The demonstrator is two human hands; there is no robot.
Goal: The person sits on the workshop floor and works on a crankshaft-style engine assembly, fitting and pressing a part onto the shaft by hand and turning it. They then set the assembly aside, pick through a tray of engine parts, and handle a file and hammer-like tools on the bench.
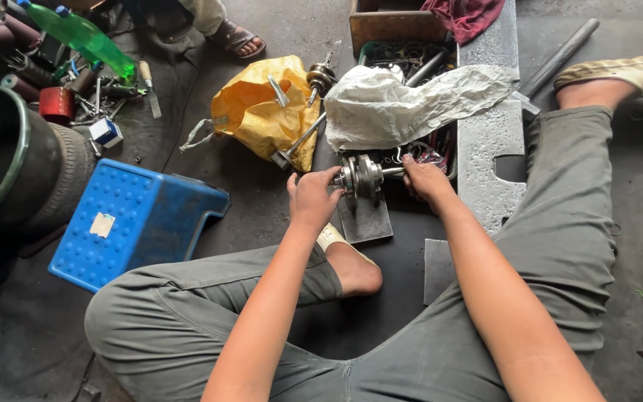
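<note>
Here, in the head view, we hold a metal crankshaft [364,176] over a small steel plate [366,217] on the floor. Our left hand [312,198] grips its left end, our right hand [426,181] clasps its right shaft. A blue plastic stool [132,222] lies nearby.

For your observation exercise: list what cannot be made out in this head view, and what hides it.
- Toolbox contents: mostly covered by the white sack.
- Metal part's left end: hidden by the left hand.
- Its shaft tip: wrapped by the right hand.
- Second person: only a sandalled foot, cut off by the top edge.
</note>
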